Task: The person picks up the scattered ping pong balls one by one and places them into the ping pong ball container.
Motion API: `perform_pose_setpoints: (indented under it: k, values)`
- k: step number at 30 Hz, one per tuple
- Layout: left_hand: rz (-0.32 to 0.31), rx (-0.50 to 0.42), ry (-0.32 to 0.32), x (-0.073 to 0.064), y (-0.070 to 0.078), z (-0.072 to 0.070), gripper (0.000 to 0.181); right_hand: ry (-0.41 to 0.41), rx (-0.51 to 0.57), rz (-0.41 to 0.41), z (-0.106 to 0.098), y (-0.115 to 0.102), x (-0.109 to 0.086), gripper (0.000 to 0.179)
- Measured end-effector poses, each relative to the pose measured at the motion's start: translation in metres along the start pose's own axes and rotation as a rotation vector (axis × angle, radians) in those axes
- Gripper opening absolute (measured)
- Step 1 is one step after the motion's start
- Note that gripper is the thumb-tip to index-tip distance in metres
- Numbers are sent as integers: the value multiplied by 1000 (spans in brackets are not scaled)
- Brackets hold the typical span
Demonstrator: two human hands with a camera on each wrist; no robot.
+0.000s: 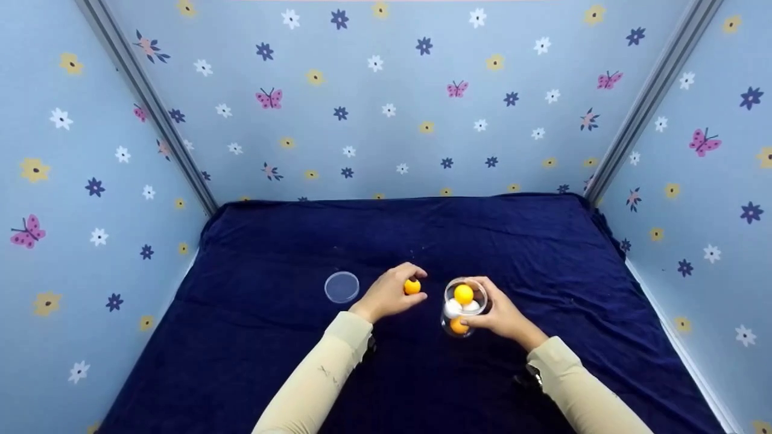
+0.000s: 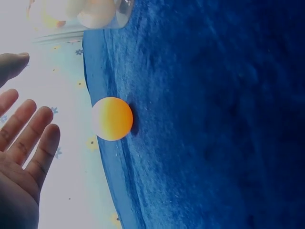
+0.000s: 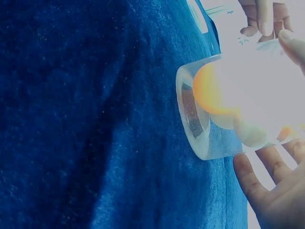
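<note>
A clear plastic jar [image 3: 219, 145] holds several orange and white balls, with an orange ball [image 1: 464, 294] on top near the rim. My right hand [image 1: 503, 313] grips the jar round its side, thumb on the near side. To the left, my left hand [image 1: 386, 294] hovers with fingers and thumb spread around a loose orange ball [image 1: 412, 286]. In the left wrist view this ball [image 2: 112, 119] rests on the cloth, apart from the fingers. Whether the jar's base touches the cloth, I cannot tell.
A clear round lid [image 1: 342, 287] lies flat on the dark blue cloth [image 1: 271, 361], left of my left hand. Walls with a flower and butterfly pattern [image 1: 386, 108] enclose the table at the back and both sides, with grey posts [image 1: 151, 108] at the corners.
</note>
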State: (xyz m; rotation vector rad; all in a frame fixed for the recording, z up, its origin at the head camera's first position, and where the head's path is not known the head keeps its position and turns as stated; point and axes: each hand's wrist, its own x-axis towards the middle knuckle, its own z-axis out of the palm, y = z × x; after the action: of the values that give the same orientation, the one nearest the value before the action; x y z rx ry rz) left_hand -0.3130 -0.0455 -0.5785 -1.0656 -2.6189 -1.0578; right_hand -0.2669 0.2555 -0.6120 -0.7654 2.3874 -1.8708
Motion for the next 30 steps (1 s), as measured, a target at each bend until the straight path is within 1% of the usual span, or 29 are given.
perform_pose_setpoints:
  k: [6,13,22,30]
  values:
    - [-42,16,-20,-1,-4,-1,51,0,-4,-2,0,1,0,80]
    - [-86,27,-43,-1,-10,1,62,4,-2,-24,0,3,0,78]
    - [-125,68,-84,3,-20,4,66,4,-3,-17,0,1,0,78]
    - [-130,88,-101,5,-24,4,68,8,-6,-9,0,0,-1,78]
